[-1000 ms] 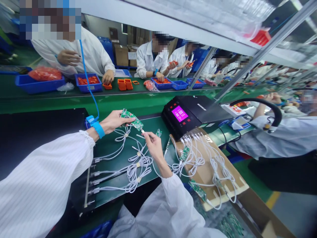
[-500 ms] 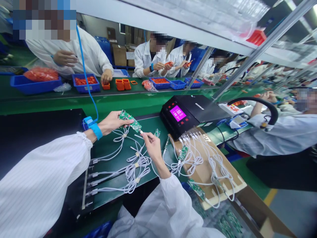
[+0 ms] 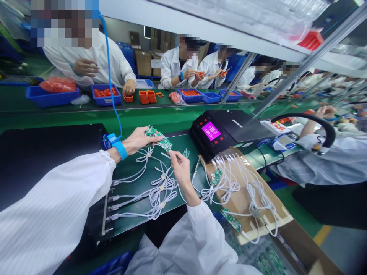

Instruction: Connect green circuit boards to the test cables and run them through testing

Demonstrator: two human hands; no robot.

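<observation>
Green circuit boards (image 3: 165,144) are gripped between the thumb and fingers of my left hand (image 3: 138,139), which wears a blue wrist strap (image 3: 122,151). At the lower right end of the front board, my right hand (image 3: 180,165) pinches a white cable plug (image 3: 170,152). The plug meets the board's edge, but how deeply it sits is hidden by my fingers. Below both hands, bundled white cables (image 3: 162,196) lie on the green work surface. Another small board (image 3: 186,153) rests just behind my right hand.
A black tester (image 3: 229,128) with a lit magenta screen stands to the right. Cables and a wired board (image 3: 216,177) lie on cardboard (image 3: 243,240) before it. A black box (image 3: 51,160) is at left. Co-workers handle orange parts near blue bins (image 3: 106,100) across the line.
The camera view has shifted slightly, so the scene sits further right. Both hands keep their hold on the boards and the plug, with little other visible movement.
</observation>
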